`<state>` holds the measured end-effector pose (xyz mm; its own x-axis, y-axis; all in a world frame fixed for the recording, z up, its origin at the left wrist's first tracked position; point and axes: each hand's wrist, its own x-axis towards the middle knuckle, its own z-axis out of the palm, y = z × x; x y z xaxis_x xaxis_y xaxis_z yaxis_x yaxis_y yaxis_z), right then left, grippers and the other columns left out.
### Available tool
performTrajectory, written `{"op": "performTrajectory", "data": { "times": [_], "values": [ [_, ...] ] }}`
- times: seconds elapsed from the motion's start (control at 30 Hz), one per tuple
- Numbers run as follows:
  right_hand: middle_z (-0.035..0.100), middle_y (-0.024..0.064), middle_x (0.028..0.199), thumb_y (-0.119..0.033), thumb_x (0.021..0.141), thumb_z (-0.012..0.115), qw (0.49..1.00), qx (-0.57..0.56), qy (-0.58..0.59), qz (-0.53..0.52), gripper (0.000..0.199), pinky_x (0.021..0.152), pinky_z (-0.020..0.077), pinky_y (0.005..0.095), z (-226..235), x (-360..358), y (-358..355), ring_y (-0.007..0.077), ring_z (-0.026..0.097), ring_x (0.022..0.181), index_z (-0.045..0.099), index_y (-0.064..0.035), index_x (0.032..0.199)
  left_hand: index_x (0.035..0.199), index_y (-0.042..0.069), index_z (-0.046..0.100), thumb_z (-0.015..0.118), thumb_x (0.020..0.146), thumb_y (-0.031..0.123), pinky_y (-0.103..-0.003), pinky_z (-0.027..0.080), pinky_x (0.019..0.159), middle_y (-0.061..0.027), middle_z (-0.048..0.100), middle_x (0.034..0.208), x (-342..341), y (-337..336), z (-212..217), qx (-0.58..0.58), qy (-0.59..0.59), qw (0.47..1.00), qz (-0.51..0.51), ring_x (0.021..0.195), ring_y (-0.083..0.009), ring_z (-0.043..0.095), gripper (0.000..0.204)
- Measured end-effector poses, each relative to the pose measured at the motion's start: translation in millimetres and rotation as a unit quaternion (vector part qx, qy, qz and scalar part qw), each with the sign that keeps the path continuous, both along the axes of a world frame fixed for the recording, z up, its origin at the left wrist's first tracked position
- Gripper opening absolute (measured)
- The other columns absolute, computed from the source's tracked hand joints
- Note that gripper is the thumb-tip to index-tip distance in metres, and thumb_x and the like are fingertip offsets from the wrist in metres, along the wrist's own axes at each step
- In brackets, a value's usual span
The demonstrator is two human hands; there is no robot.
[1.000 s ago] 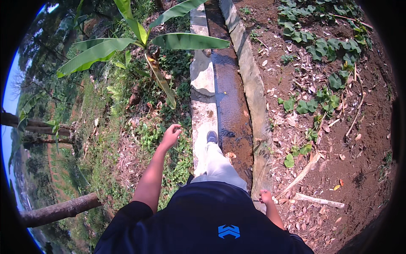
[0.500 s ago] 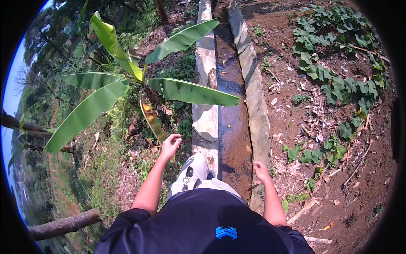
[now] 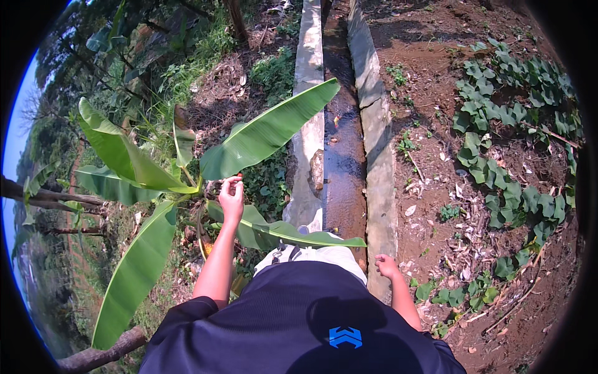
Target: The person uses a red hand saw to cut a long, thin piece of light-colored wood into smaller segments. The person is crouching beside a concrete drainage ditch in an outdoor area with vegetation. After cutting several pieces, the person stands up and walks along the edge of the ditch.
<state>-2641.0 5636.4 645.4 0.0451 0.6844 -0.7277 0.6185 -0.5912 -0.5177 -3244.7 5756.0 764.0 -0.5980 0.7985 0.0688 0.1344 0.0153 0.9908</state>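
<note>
Left hand (image 3: 232,198) has risen to broad, smooth banana leaf (image 3: 268,131).

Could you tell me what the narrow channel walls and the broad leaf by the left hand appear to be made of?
The channel walls look like cast concrete: pale grey, rough, matte, with chipped edges and straight runs either side of the wet, dark bed. The broad leaf is living plant matter, probably banana: smooth, slightly glossy green with a central midrib. The left hand is raised next to it; contact is unclear.

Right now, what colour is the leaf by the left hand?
Bright green leaf, seen in the head view, beside the left hand.
</note>
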Motion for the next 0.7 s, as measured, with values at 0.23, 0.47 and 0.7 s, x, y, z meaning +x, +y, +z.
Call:
{"op": "performTrajectory", "data": {
  "times": [0.23, 0.47, 0.7],
  "values": [
    [0.066, 0.0108, 0.098, -0.01, 0.09, 0.058, 0.979, -0.038, 0.013, -0.202, 0.037, 0.053, 0.0526, 0.038, -3.4, -10.2, 169.5, 0.0243, 0.069, 0.066, 0.06, -0.0062, 0.127, 0.113, 0.006, 0.062, 0.062, 0.098, 0.011, -0.02, 0.042, 0.052, 0.0007, 0.058, 0.084, -29.1, 275.8, 40.3, 0.042, 0.021, 0.998, -0.037, 0.063, -0.0033, 0.049, 0.016],
    [0.066, 0.0135, 0.094, -0.017, 0.097, 0.054, 0.956, -0.165, 0.001, -0.243, 0.02, 0.055, 0.0566, 0.0461, -123.4, -16.9, 375.9, 0.0318, 0.069, 0.066, 0.06, -0.0068, 0.113, 0.115, 0.005, 0.063, 0.066, 0.093, 0.01, -0.021, 0.039, 0.05, 0.0023, 0.059, 0.08, -67.8, 529.9, 30.0, -0.01, 0.048, 0.998, -0.049, 0.057, -0.0025, 0.049, 0.022],
    [0.064, 0.0119, 0.1, -0.014, 0.094, 0.058, 0.996, 0.033, 0.042, -0.078, 0.038, 0.049, 0.0517, 0.0394, -32.4, -121.6, 767.7, 0.0248, 0.069, 0.065, 0.054, -0.0076, 0.132, 0.116, 0.005, 0.066, 0.064, 0.094, 0.016, -0.025, 0.044, 0.054, -0.0026, 0.064, 0.085, -121.9, 646.8, 14.3, -0.121, 0.102, 0.984, -0.077, 0.057, -0.0065, 0.056, 0.025]
  ]
}}
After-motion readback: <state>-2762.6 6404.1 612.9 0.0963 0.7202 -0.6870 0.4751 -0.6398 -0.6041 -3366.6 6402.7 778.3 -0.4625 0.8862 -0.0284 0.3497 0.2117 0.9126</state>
